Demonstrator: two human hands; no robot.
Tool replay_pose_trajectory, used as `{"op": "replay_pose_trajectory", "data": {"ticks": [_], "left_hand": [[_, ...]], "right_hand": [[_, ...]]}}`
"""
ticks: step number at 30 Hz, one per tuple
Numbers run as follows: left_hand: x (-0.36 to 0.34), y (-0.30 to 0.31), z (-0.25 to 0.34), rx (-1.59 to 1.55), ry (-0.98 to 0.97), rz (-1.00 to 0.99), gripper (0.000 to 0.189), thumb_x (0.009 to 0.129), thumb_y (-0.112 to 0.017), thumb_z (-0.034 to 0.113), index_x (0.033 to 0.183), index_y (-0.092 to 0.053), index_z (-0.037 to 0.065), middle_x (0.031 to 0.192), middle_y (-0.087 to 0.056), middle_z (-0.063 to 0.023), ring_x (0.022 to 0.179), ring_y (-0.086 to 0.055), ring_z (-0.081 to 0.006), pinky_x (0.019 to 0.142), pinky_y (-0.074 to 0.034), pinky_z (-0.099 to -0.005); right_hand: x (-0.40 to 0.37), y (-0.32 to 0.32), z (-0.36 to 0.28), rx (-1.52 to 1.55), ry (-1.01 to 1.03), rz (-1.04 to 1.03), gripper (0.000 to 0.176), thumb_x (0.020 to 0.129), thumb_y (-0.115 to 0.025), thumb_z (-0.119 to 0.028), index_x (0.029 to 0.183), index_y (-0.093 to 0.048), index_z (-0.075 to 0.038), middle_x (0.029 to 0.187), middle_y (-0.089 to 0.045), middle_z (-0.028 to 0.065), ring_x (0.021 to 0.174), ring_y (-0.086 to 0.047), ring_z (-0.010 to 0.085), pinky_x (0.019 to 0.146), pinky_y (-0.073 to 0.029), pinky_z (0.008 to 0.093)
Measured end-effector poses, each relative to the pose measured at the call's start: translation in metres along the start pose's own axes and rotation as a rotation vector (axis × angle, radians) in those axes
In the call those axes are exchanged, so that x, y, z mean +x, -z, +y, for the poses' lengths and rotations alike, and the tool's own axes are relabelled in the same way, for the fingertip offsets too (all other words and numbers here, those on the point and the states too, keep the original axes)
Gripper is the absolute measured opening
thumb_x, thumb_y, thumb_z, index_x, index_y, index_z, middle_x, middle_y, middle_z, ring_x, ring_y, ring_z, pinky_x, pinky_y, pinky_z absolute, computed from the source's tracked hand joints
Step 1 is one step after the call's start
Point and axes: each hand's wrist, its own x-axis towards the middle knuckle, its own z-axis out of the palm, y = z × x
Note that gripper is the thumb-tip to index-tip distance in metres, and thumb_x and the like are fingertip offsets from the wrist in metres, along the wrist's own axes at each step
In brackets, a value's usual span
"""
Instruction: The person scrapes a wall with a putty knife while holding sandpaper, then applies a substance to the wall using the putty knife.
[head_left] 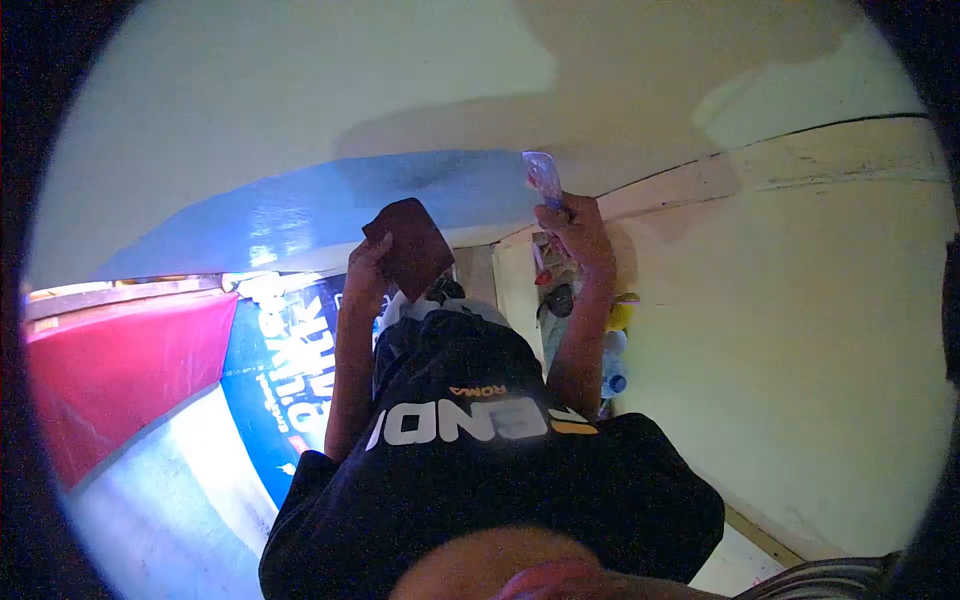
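My left hand (368, 268) pinches the edge of a dark reddish-brown sheet (413, 250), roughly square, held up in front of my body. Off to the right, my raised right hand (578, 232) is closed on a clear plastic piece (543, 180) that looks like a small bag, with a pinkish-purple tint. Behind both hands is a pale surface with a glossy blue area (300, 205); the plastic overlaps the right end of the blue in this view. Both forearms are bare, and my dark printed T-shirt (480, 440) fills the lower middle.
A pale wall (780, 330) rises close on my right. Beyond my right forearm are small items, among them a yellow thing (622, 314) and a clear bottle with a blue cap (614, 382). A red sheet (140, 365) and a printed blue banner (285, 390) hang at left.
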Motion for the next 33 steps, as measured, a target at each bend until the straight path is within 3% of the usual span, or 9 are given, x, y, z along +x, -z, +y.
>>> {"op": "replay_pose_trajectory", "data": {"ticks": [7,10,19,28,31,33], "left_hand": [[-0.003,-0.004,0.002,-0.013,-0.006,-0.032,0.043,0.091,-0.059,0.023,0.126,-0.049,-0.001,0.117,-0.06,-0.0134,0.104,-0.06,-0.0278,0.091,-0.048,-0.0404],[-0.001,0.002,-0.001,0.003,-0.019,-0.051,0.043,0.091,-0.06,0.024,0.125,-0.05,-0.001,0.115,-0.061,-0.0132,0.103,-0.061,-0.027,0.091,-0.048,-0.0394],[-0.007,0.01,-0.004,-0.014,-0.074,0.004,0.045,0.09,-0.062,0.022,0.125,-0.05,-0.003,0.115,-0.061,-0.0133,0.105,-0.06,-0.0261,0.092,-0.047,-0.0404],[-0.013,0.014,0.007,-0.032,-0.075,-0.001,0.044,0.091,-0.059,0.021,0.127,-0.049,-0.003,0.117,-0.06,-0.0133,0.107,-0.059,-0.0256,0.093,-0.047,-0.0401],[-0.018,0.01,0.009,-0.014,-0.064,0.032,0.042,0.092,-0.058,0.021,0.127,-0.049,-0.002,0.117,-0.06,-0.0125,0.107,-0.059,-0.0256,0.093,-0.047,-0.0396],[-0.018,0.011,0.01,-0.015,-0.045,0.035,0.042,0.092,-0.058,0.021,0.127,-0.049,-0.001,0.117,-0.06,-0.0123,0.107,-0.059,-0.0256,0.092,-0.047,-0.0396]], "right_hand": [[-0.005,0.0,-0.005,-0.016,-0.112,0.052,0.028,0.084,-0.069,-0.029,0.095,-0.066,-0.004,0.064,-0.056,-0.0013,0.056,-0.05,0.0088,0.052,-0.044,0.0286],[-0.002,0.002,0.01,-0.024,0.012,-0.014,0.043,0.088,-0.065,-0.019,0.129,-0.058,-0.017,0.059,-0.046,-0.0074,0.044,-0.037,0.0028,0.04,-0.03,0.0222],[0.005,-0.008,0.02,0.11,0.019,-0.027,0.043,0.088,-0.066,-0.018,0.13,-0.057,-0.015,0.059,-0.044,-0.0078,0.045,-0.036,0.0028,0.04,-0.03,0.0214],[0.0,-0.007,0.017,-0.054,0.014,-0.036,0.042,0.088,-0.064,-0.015,0.13,-0.058,-0.015,0.059,-0.044,-0.0076,0.046,-0.035,0.0028,0.04,-0.031,0.0225],[-0.013,-0.005,0.01,0.013,-0.188,-0.118,0.039,0.088,-0.065,-0.016,0.127,-0.06,-0.013,0.06,-0.045,-0.0068,0.046,-0.036,0.0032,0.04,-0.032,0.0228],[-0.012,-0.011,0.018,0.057,-0.151,-0.145,0.036,0.086,-0.066,-0.017,0.122,-0.063,-0.011,0.059,-0.046,-0.0063,0.046,-0.038,0.0035,0.04,-0.034,0.0231]]}}
